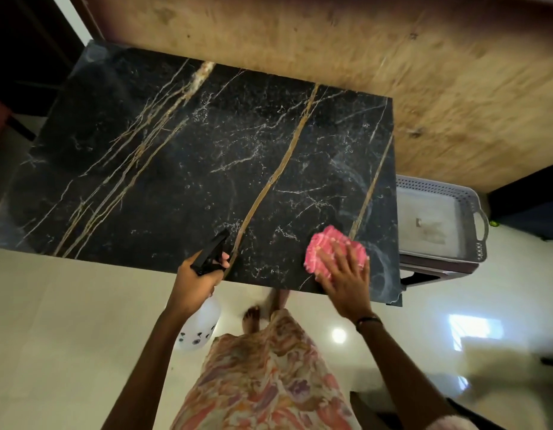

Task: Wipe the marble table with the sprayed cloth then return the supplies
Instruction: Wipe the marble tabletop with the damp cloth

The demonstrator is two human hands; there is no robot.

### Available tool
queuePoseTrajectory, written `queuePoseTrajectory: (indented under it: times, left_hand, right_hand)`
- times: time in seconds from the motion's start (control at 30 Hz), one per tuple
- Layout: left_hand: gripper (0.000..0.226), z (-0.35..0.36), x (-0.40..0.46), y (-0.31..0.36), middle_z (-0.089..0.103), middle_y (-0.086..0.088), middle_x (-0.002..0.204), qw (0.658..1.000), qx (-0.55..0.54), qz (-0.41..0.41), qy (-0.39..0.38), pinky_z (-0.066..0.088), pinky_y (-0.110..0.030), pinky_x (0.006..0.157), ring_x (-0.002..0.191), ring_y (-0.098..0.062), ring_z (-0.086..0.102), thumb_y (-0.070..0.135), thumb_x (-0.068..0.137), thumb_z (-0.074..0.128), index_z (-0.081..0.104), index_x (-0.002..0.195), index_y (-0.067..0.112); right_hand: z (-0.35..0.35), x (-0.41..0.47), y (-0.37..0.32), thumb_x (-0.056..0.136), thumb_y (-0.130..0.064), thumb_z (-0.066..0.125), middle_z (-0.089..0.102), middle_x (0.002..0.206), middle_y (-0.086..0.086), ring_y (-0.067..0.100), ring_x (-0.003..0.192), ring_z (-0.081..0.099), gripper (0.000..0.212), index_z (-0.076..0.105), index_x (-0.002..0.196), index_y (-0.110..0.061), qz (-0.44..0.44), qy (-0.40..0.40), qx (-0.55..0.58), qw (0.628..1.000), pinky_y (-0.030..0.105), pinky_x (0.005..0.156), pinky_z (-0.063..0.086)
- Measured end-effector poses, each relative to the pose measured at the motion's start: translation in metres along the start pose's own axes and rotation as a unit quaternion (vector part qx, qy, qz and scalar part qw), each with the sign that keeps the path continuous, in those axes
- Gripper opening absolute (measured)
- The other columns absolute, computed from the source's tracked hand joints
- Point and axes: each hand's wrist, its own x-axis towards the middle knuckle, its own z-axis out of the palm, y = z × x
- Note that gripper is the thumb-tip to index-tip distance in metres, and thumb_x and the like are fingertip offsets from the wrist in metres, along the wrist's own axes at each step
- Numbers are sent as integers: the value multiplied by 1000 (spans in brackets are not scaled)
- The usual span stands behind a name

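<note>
Left hand (196,282) grips the spray bottle (199,324); right hand (346,276), fingers spread, presses fluffy pink cloth (323,246) on veined marble table (175,156).

One cloth (331,248), bottle (200,324), basket (477,212)

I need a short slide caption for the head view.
Right hand presses pink cloth on marble table; left hand holds spray bottle.

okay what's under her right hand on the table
A pink cloth lies under the right hand, whose flat fingers press it onto the black marble table near its right front corner. The hand covers the cloth's near part, so its full shape is hidden.
</note>
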Motion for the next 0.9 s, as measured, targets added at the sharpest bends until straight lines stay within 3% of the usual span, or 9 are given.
queuePoseTrajectory:
  times: [0.17, 0.27, 0.37, 0.43, 0.53, 0.63, 0.73, 0.8, 0.9]
  left_hand:
    - [22, 10, -4, 9, 63, 12, 54, 1000, 13, 7, -18, 34, -20, 43, 47, -8, 42, -1, 86, 60, 70, 87, 19]
    - [22, 20, 0, 17, 64, 14, 53, 999, 30, 11, -32, 33, -16, 40, 43, -4, 43, -3, 86, 58, 68, 87, 16]
    - [26, 33, 7, 25, 63, 12, 53, 998, 40, 10, -43, 31, -15, 37, 38, -3, 42, -7, 86, 55, 69, 91, 15]
    - [30, 42, 11, 31, 66, 9, 61, 998, 36, 8, -45, 31, -15, 38, 38, -2, 42, -8, 85, 54, 69, 89, 18]
    - [33, 60, 18, 41, 67, 1, 78, 998, 30, 5, -49, 31, -15, 39, 39, -3, 42, -9, 85, 53, 69, 89, 20]
    - [36, 75, 23, 51, 67, -1, 82, 998, 30, 4, -48, 33, -15, 40, 40, -2, 43, -11, 85, 52, 68, 90, 21]
    - [34, 89, 30, 60, 67, -5, 85, 998, 31, 6, -45, 33, -16, 40, 40, -2, 43, -12, 84, 51, 68, 95, 15]
    - [33, 99, 37, 65, 67, -7, 86, 999, 34, 6, -40, 33, -16, 40, 41, -2, 43, -12, 84, 51, 68, 97, 13]
    - [32, 116, 47, 74, 67, -9, 87, 998, 38, 7, -41, 33, -17, 40, 41, -2, 43, -13, 83, 51, 68, 100, 9]
  right_hand:
    - [-19, 58, -6, 85, -65, 12, 11, 159, 2, 34, 146, 3, 68, 21, 147, -38, 168, 19, 63, 984, 71, 108, -1]
    - [-13, 63, -38, 87, -63, 20, 11, 159, 3, 34, 144, 2, 64, 24, 146, -38, 109, 15, 59, 992, 69, 104, -5]
    - [-3, 35, -47, 92, -57, 28, 25, 155, 3, 32, 143, 14, 55, 32, 143, -36, -13, 32, 25, 999, 73, 105, 8]
    - [2, 15, -31, 95, -58, 25, 26, 155, -1, 28, 145, 13, 53, 30, 144, -38, -48, 26, 9, 998, 71, 107, 18]
    - [-1, 5, 20, 95, -62, 17, 21, 156, -2, 28, 145, 11, 55, 25, 145, -40, -4, 24, 13, 1000, 69, 108, 16]
    - [-11, 15, 77, 93, -64, 14, 13, 157, 1, 33, 145, 7, 59, 17, 146, -39, 84, 23, 23, 996, 69, 109, 7]
    - [-25, 47, 111, 89, -67, 14, 11, 159, 1, 35, 145, 5, 65, 22, 146, -38, 160, 26, 57, 985, 70, 108, 8]
    - [-32, 77, 109, 89, -64, 20, 16, 158, 5, 38, 144, 8, 64, 29, 145, -36, 171, 32, 64, 983, 74, 105, 10]
    - [-35, 114, 83, 90, -59, 28, 20, 157, 6, 38, 143, 11, 59, 34, 143, -36, 120, 44, 59, 990, 73, 104, 2]
